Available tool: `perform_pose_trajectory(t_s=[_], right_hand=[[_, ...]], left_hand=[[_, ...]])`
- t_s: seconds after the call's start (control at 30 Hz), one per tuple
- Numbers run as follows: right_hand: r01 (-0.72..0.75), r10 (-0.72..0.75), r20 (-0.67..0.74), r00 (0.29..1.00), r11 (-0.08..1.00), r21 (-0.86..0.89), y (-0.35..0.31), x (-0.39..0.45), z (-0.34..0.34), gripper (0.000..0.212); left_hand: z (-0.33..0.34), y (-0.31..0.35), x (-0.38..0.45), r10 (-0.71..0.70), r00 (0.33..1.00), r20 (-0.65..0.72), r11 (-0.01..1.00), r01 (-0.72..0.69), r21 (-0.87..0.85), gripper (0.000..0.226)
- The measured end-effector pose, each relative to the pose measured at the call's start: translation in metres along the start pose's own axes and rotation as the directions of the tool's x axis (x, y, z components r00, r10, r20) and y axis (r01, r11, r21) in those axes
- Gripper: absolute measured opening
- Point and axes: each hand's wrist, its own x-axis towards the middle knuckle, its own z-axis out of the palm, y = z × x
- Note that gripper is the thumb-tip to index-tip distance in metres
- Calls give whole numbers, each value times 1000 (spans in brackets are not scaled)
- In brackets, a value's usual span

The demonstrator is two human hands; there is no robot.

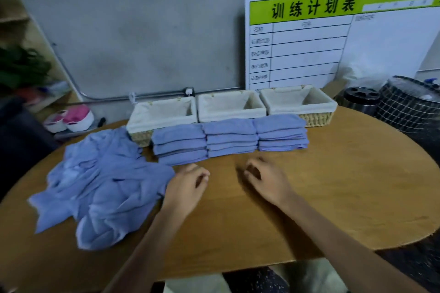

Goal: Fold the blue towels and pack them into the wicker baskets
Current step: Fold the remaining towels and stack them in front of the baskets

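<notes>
Towels (pixel 228 138) sit stacked beyond both hands, left (pixel 188 185) and right (pixel 264 179), fingers loosely curled, holding nothing.

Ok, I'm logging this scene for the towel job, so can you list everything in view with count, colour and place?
cloth-lined wicker baskets: three, cream liner over tan weave, in a row at the table's far edge, nothing visible inside.
folded blue towel stacks: three, light blue, side by side in front of the baskets.
heap of unfolded blue towels: one, light blue, on the table's left part.
round wooden table: one, brown.
whiteboard chart with green header: one, white, leaning on the wall, right.
wire mesh bin: one, dark, far right.
black round holder: one, beside the bin.
pink and white shoes: a pair, on the floor, left.
left hand: over the table, loosely curled, holds nothing.
right hand: likewise.
</notes>
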Motion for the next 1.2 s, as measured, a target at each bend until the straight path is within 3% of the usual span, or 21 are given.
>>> perform_pose_trajectory(t_s=[0.1,0.17,0.53,0.63,0.73,0.87,1.0,1.1,1.2], right_hand=[[63,-71,-25,997,968,-243,-12,-9,27,19],[72,-91,-50,995,950,-305,-13,-11,31,20],[53,-56,-1,998,948,-313,-18,-13,24,26],[53,-52,11,999,945,-322,-18,-13,24,29],[61,-62,8,998,946,-318,-17,-13,25,30],[73,-76,-2,997,961,-268,-18,-14,24,26],[77,-81,-4,997,961,-266,-15,-12,25,27],[77,-81,-3,997,961,-266,-15,-13,26,27],[77,-78,1,997,984,-162,-16,-14,24,24]], left_hand=[[11,-9,-24,5,1000,-24,999,-4,50,19],[10,-5,-26,-8,999,-38,999,10,49,20],[14,-5,-25,-10,998,-64,997,15,69,17],[11,-1,-29,-14,983,-183,991,38,125,14],[-6,-6,-31,-70,955,-287,964,139,228,21],[-38,-43,-30,-240,954,-179,875,292,386,27],[-38,-61,-40,-143,980,-140,944,178,277,14],[-40,-48,-39,-112,973,-204,966,155,208,10],[-51,-11,-30,-87,946,-312,996,89,-8,14]])
